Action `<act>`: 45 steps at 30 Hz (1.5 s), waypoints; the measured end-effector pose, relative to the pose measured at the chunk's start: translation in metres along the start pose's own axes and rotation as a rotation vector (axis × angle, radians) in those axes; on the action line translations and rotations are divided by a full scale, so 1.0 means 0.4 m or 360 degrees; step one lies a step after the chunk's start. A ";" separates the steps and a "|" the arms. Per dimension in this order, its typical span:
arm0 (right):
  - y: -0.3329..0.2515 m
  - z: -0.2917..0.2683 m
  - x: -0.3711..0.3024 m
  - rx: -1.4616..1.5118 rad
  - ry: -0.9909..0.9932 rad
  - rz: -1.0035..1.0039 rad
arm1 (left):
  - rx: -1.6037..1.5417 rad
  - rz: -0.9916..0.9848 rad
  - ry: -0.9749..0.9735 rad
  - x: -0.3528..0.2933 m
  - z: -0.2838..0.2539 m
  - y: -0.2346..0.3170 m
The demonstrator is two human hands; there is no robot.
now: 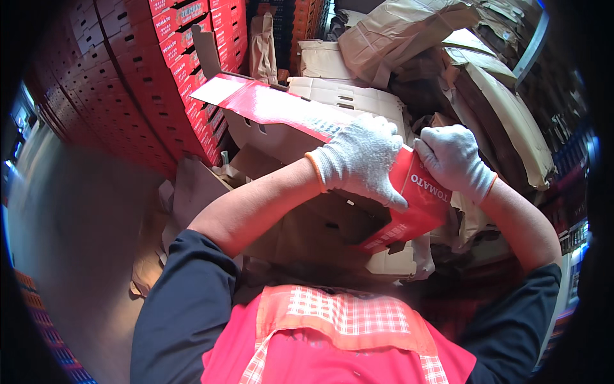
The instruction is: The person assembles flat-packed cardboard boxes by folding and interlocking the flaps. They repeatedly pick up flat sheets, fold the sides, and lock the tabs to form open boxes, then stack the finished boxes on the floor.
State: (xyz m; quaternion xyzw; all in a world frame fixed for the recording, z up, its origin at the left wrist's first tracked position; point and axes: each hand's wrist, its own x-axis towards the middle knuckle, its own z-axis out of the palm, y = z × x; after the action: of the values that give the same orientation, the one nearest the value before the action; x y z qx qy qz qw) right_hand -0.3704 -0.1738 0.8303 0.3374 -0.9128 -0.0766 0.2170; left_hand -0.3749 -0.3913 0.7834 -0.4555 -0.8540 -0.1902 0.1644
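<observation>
Around the red carton (419, 198): paper sacks (403, 35), red box stacks (147, 83)

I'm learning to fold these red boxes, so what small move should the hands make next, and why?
Probably press the red end panel snugly against the long red side. The left hand covers where they seem to meet, and the right hand grips the end panel's upper edge, so both look well placed to square that corner.

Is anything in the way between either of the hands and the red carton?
Nothing visible: the gloved left hand grips the red carton near a corner, and the gloved right hand grips it farther right.
</observation>
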 end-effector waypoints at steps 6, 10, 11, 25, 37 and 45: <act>-0.001 0.109 0.094 0.0329 -0.0315 0.0419 | 0.0038 -0.0114 0.0049 -0.013 0.016 0.022; -0.055 0.078 0.090 0.0456 0.0028 0.0603 | -0.1062 -0.0215 0.0417 -0.010 0.036 -0.019; -0.078 0.056 0.071 0.0667 -0.0043 0.0406 | -0.0861 -0.0313 0.0699 -0.012 0.042 -0.033; 0.166 0.163 -0.215 0.2976 -0.0165 0.1530 | -0.0372 -0.0006 0.0411 -0.506 0.048 0.104; 0.099 0.287 -0.291 0.2460 0.1274 0.0913 | -0.0400 0.0330 0.0906 -0.003 0.154 0.208; -0.069 -0.052 -0.170 0.1067 0.0023 0.0601 | -0.0771 0.0097 0.1330 0.008 0.250 0.212</act>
State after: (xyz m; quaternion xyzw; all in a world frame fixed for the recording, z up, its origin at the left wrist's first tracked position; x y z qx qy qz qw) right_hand -0.2988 -0.1506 0.8177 0.2159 -0.9318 0.2698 0.1114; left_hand -0.3163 -0.2981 0.7125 -0.3902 -0.6323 -0.5454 0.3880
